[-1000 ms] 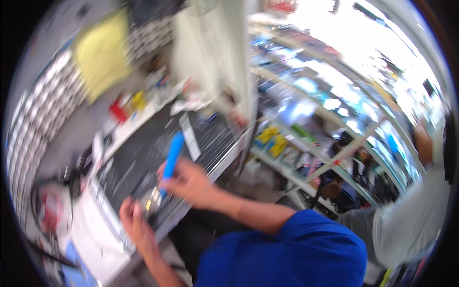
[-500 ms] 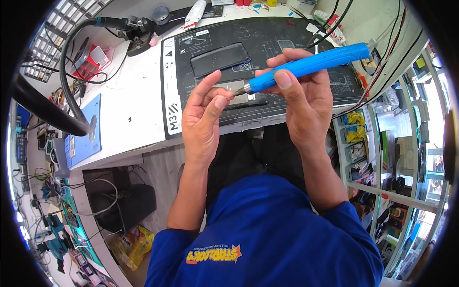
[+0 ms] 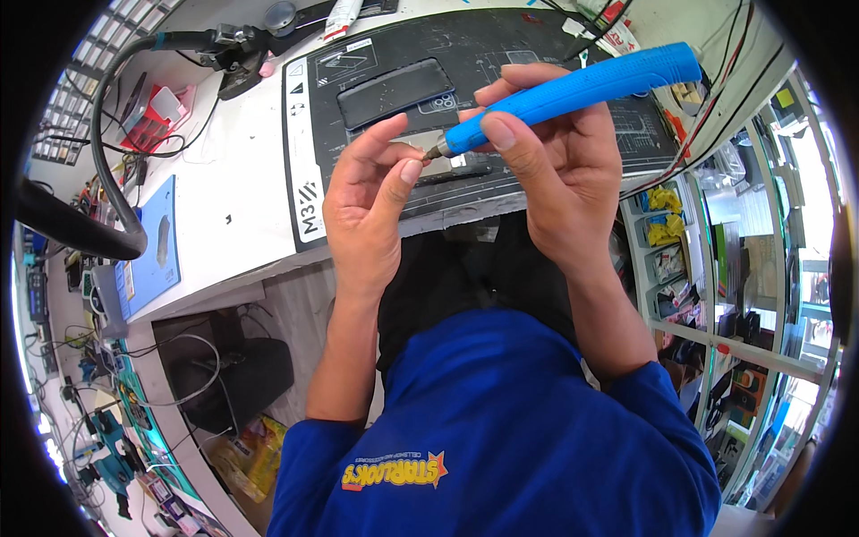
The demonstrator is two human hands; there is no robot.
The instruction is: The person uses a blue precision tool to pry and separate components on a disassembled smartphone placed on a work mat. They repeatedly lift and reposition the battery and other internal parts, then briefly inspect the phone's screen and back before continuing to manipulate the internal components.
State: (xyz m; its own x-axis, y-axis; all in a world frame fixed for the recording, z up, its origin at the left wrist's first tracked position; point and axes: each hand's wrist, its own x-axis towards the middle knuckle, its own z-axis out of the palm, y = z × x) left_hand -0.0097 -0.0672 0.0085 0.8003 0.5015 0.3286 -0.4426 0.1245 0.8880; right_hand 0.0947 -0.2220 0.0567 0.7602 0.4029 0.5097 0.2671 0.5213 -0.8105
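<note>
My right hand [image 3: 568, 170] is closed round a thick blue-handled tool [image 3: 573, 94] with a metal collar and a narrow tip. The handle slants up to the right, and its tip points down-left toward my left hand [image 3: 367, 210]. Thumb and forefinger of that hand are pinched together right at the tip; whether they grip the tip itself or some small piece there I cannot make out. Behind my hands a dark phone [image 3: 394, 92] lies on the black printed work mat [image 3: 488, 45]. A pale flat piece and a thin dark bar, partly hidden by my fingers, lie closer in.
A black flexible arm [image 3: 98, 161] curves over the left of the white bench [image 3: 215, 188], near a blue pad [image 3: 154, 251]. Cables hang at the right beside a white tube [image 3: 617, 36]. Shelves [image 3: 689, 336] holding goods stand right of the bench.
The tool and both hands have shifted slightly left in view, and the bench and phone have slid up and left. The tool's tip is still at my left fingertips.
</note>
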